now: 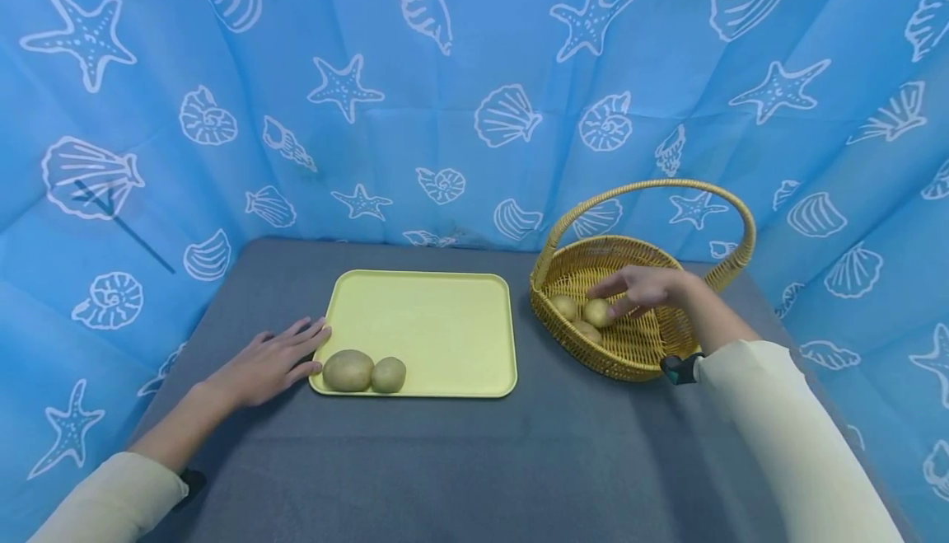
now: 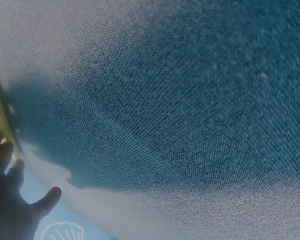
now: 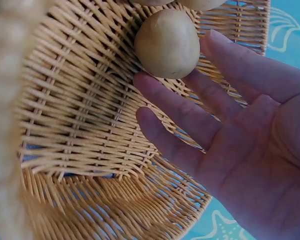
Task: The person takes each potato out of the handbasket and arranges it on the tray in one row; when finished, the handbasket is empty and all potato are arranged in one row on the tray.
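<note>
My right hand [image 1: 643, 287] reaches into a wicker basket [image 1: 630, 362], fingers and thumb spread around a small round potato [image 1: 597, 313]. In the right wrist view that potato [image 3: 167, 44] sits at the fingertips, with the palm bare; whether the fingers touch it is hard to tell. Beside it in the basket lie a potato [image 1: 565, 306] and another potato [image 1: 587, 331]. My left hand [image 1: 270, 362] lies flat with spread fingers, its fingertips at the left edge of a yellow tray [image 1: 437, 320]. A large potato [image 1: 348, 371] and a smaller potato [image 1: 389, 375] rest in the tray's near left corner.
A tall handle [image 1: 652, 186] arches over the basket. Grey cloth covers the table [image 1: 460, 469]. Behind it and at both sides hangs a blue curtain [image 1: 460, 65] with white shells and starfish.
</note>
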Tool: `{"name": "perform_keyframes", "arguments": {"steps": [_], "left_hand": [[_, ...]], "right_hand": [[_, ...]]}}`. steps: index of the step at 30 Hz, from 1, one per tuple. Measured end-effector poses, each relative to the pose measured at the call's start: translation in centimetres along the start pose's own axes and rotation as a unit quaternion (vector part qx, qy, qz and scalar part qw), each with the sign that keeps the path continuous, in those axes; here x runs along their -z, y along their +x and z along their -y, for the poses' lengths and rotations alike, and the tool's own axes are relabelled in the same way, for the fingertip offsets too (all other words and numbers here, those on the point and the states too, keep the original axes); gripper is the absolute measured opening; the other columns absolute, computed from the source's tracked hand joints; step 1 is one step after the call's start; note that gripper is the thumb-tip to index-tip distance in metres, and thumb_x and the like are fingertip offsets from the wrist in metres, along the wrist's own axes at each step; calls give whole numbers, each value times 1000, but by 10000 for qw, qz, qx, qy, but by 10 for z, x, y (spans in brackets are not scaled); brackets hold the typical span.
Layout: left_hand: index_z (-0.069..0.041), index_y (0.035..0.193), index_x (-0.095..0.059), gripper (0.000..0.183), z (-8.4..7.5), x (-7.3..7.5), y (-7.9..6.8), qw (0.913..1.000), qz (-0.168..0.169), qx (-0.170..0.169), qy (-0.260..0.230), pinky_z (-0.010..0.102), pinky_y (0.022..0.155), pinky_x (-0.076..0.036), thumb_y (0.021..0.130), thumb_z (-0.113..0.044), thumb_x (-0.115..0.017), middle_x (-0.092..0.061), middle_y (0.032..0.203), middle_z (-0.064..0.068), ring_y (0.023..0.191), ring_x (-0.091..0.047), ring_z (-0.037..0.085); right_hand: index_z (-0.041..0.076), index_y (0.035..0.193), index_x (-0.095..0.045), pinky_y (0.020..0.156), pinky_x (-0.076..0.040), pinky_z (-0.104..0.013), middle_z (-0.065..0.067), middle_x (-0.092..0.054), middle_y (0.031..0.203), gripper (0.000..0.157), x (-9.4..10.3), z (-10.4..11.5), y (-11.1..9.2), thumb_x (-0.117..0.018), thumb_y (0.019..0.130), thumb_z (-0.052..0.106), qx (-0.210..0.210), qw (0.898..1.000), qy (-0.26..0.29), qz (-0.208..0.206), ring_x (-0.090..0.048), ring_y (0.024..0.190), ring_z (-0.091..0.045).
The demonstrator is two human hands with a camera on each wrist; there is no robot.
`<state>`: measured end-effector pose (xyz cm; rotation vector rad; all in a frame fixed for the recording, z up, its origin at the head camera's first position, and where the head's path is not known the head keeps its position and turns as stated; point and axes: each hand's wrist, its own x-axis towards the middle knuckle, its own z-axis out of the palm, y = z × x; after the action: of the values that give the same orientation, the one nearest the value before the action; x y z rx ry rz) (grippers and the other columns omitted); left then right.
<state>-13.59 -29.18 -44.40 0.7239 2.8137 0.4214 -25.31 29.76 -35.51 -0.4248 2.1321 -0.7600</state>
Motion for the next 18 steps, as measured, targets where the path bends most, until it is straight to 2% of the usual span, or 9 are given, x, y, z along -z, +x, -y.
{"name": "perform_keyframes", "arguments": {"steps": [7, 11, 13, 15, 18], "left_hand": [[-7, 155, -36, 65, -1, 1, 1, 10000, 48, 4, -22, 75, 102, -23, 105, -47, -45, -32, 159, 15, 146, -26, 43], [-7, 155, -36, 65, -2, 2, 1, 10000, 52, 7, -12, 75, 102, -23, 104, -48, -45, -33, 159, 15, 146, -26, 43], [-7, 155, -36, 65, -2, 2, 1, 10000, 52, -2, -22, 75, 102, -23, 104, -48, -45, -33, 159, 15, 146, -26, 43], [-7, 155, -36, 65, -2, 2, 0, 10000, 48, -15, -29, 75, 102, -24, 104, -47, -46, -33, 159, 15, 146, -26, 43], [-7, 155, -36, 65, -2, 2, 0, 10000, 40, -21, -14, 75, 102, -24, 104, -47, -46, -32, 159, 15, 146, -26, 43]], "right_hand": [[-4, 150, -37, 104, -43, -53, -31, -24, 157, 61, 2, -5, 7, -63, 98, 13, -268, 9984, 468, 196, -37, 138, -48], [-7, 150, -36, 104, -44, -49, -32, -26, 156, 59, 2, -7, 10, -61, 98, 9, -342, 9967, 730, 134, -50, 130, -39], [-9, 149, -35, 103, -45, -48, -33, -32, 153, 59, 2, -7, 11, -60, 98, 7, -355, 9961, 802, 101, -58, 121, -32], [-8, 149, -36, 101, -47, -46, -32, -46, 140, 58, 1, -7, 13, -60, 97, 5, -434, 9948, 918, 54, -62, 110, -25], [-7, 147, -39, 95, -51, -43, -18, -60, 110, 57, 0, -5, 15, -61, 95, 3, -539, 9939, 966, -35, -61, 94, -19]]}}
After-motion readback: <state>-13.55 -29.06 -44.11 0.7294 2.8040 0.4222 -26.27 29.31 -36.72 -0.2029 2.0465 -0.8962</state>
